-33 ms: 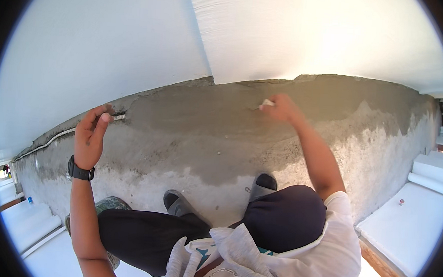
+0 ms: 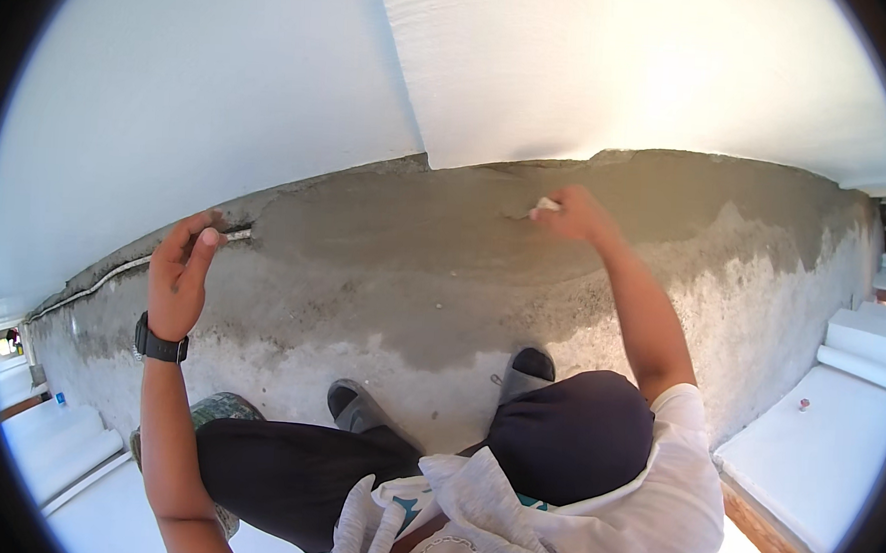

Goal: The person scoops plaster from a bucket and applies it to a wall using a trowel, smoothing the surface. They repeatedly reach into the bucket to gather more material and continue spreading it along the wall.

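My right hand is closed round the pale handle of a trowel. Its blade is hard to make out against the smoothed grey wet mortar spread along the foot of the white wall. My left hand, with a black watch on the wrist, is raised with thumb and fingers apart and nothing in it. Beside its fingertips ends a thin white pipe or cable, which runs left along the seam between wall and mortar. I cannot tell whether the fingers touch it.
Rough, dry concrete borders the mortar on the near side, under my sandalled feet. A patterned round object is partly hidden by my left leg. White slabs with a wooden edge lie at the right, and more pale slabs at the left.
My right hand has shifted slightly to the right with the trowel. The left hand stays in place.
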{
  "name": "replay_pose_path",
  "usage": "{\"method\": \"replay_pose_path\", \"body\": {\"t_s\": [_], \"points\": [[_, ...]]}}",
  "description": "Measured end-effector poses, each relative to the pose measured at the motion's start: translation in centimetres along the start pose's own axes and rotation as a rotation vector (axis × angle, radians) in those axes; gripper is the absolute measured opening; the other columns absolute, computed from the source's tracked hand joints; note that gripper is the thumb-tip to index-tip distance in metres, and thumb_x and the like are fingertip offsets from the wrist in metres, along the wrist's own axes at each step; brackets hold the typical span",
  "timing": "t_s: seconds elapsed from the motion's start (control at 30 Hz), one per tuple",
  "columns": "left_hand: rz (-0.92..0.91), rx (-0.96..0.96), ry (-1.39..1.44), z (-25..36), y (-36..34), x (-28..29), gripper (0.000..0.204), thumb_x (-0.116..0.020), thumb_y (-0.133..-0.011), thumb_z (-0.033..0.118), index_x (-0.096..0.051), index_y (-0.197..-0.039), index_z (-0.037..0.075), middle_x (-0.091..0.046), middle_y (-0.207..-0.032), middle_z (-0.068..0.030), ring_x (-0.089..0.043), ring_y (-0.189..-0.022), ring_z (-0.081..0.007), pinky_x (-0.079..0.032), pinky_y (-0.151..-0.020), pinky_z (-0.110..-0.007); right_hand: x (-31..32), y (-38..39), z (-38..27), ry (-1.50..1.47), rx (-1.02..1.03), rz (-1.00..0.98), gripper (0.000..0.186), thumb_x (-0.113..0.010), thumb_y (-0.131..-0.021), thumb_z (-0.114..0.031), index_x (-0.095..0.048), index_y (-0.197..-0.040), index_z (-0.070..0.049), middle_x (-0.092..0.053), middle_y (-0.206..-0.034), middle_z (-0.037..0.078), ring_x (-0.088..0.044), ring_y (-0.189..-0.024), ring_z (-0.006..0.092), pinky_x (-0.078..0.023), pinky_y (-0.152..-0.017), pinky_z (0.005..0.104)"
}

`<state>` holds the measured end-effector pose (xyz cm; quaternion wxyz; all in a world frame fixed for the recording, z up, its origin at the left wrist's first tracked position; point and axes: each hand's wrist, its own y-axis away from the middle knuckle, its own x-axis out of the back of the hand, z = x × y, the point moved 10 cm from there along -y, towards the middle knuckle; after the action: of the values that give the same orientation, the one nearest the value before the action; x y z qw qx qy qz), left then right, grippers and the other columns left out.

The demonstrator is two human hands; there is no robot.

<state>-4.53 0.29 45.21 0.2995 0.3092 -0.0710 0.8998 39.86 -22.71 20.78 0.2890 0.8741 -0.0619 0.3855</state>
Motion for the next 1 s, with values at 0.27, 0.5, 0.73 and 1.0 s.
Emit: {"method": "replay_pose_path", "body": {"t_s": [0.27, 0.5, 0.73, 1.0], "points": [[-0.028, 0.003, -0.038, 0.8, -0.6, -0.6, 0.038, -0.057, -0.105, 0.027, -0.061, -0.127, -0.004, -0.067, -0.121, -0.0131, -0.065, -0.106, -0.0195, -0.05, -0.097, -0.034, -2.7, -0.8, -3.1, 0.047, 0.164, -0.132, 0.043, -0.072, -0.083, -0.044, -0.072, -0.086, 0.0, -0.07, -0.083, 0.022, -0.067, -0.079, 0.0384, -0.052, -0.072, 0.0475], [-0.047, -0.011, -0.049, 1.3, -0.3, -1.5, 0.037, -0.058, -0.104, 0.025, -0.061, -0.125, -0.005, -0.067, -0.12, -0.0129, -0.066, -0.104, -0.0192, -0.05, -0.096, -0.033, -2.2, -2.8, -4.7, 0.03, 0.31, 0.031, 0.041, -0.074, -0.084, -0.041, -0.069, -0.087, 0.0, -0.068, -0.083, 0.023, -0.067, -0.081, 0.0375, -0.05, -0.071, 0.047], [0.0, 0.022, 0.045, 0.3, -0.1, 0.0, 0.038, -0.057, -0.105, 0.026, -0.06, -0.128, -0.005, -0.067, -0.122, -0.0135, -0.065, -0.107, -0.0201, -0.05, -0.097, -0.034, 3.5, 2.5, 6.4, 0.026, -0.123, 0.045, 0.04, -0.075, -0.084, -0.038, -0.07, -0.087, 0.001, -0.067, -0.075, 0.02, -0.066, -0.07, 0.0306, -0.052, -0.068, 0.042], [-0.085, -0.007, 0.018, 1.4, -1.3, -2.9, 0.038, -0.058, -0.104, 0.026, -0.061, -0.126, -0.005, -0.067, -0.118, -0.0122, -0.064, -0.105, -0.019, -0.05, -0.096, -0.034, -1.0, 1.2, 1.6, -0.043, -0.006, 0.051, 0.046, -0.073, -0.084, -0.044, -0.072, -0.099, 0.0, -0.07, -0.093, 0.025, -0.068, -0.089, 0.0392, -0.053, -0.08, 0.0474]]}}
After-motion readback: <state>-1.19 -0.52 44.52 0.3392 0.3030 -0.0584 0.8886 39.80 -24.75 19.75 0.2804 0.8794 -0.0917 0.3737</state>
